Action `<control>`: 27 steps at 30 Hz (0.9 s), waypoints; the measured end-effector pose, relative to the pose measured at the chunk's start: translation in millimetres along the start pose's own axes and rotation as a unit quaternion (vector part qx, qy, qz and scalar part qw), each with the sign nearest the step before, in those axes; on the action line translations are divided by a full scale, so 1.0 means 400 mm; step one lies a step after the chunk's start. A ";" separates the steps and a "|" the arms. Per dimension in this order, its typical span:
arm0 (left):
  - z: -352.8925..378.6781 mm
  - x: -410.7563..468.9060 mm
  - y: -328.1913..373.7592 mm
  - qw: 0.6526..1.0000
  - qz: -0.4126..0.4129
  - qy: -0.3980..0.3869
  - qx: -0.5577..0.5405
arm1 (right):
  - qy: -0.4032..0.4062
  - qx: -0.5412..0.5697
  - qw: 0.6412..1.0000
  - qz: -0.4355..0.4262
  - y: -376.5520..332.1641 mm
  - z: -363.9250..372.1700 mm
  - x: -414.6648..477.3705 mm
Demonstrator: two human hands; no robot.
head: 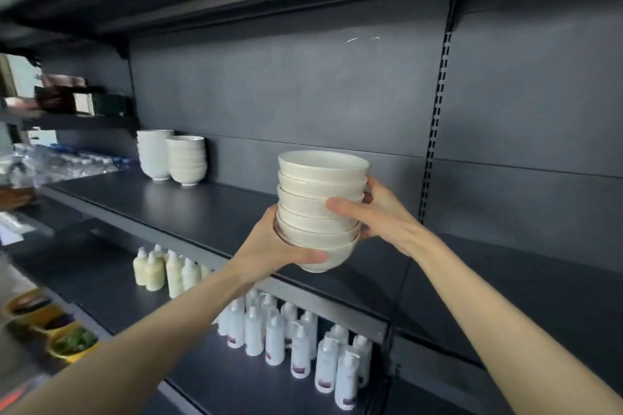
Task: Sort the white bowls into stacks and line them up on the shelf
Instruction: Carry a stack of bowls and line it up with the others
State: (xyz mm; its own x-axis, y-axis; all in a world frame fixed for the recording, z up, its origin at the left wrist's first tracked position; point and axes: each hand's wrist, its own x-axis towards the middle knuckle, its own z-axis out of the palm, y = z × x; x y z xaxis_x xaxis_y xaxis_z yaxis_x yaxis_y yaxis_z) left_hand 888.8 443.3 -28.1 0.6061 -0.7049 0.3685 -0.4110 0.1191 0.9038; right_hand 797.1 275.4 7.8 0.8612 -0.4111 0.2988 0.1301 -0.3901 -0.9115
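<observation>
I hold a stack of several white bowls [320,202] in the air over the front edge of the dark shelf [188,209]. My left hand [269,249] cups the lowest bowl from the left and below, thumb curled along its side. My right hand [374,209] grips the right side of the stack, thumb across the front, fingers behind. Two other stacks of white bowls stand side by side at the shelf's far left: a taller stack [154,153] and a shorter stack [187,160].
The shelf's dark back wall [303,104] rises behind, with another shelf overhead. Below, a lower shelf carries cream bottles [161,271] and white pump bottles [303,344]. Yellow bowls of food [67,344] sit at the lower left. Water bottles [67,162] lie at the far left.
</observation>
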 end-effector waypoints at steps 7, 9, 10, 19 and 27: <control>-0.300 -0.035 -0.059 1.000 0.002 0.011 0.020 | -0.016 0.020 1.000 -0.003 -0.051 0.290 0.098; -0.369 -0.014 -0.076 1.000 -0.006 0.015 0.020 | -0.017 0.018 1.000 -0.003 -0.066 0.342 0.145; -0.401 0.002 -0.087 1.000 -0.010 0.018 0.018 | -0.017 0.018 1.000 -0.004 -0.071 0.364 0.171; -0.634 0.206 -0.249 1.000 -0.001 0.002 0.017 | -0.007 0.000 1.000 -0.006 -0.023 0.536 0.446; -0.819 0.408 -0.392 1.000 -0.007 -0.019 0.019 | 0.007 0.000 1.000 0.015 0.044 0.671 0.703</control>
State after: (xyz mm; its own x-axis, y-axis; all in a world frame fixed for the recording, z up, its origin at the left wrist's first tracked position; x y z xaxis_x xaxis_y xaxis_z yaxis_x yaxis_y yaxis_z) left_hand 1275.0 538.7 -38.6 0.5854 -0.7330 0.3465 -0.4281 0.0834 0.8999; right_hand 1173.3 374.1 0.1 0.8579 -0.4338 0.2752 0.1043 -0.3775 -0.9201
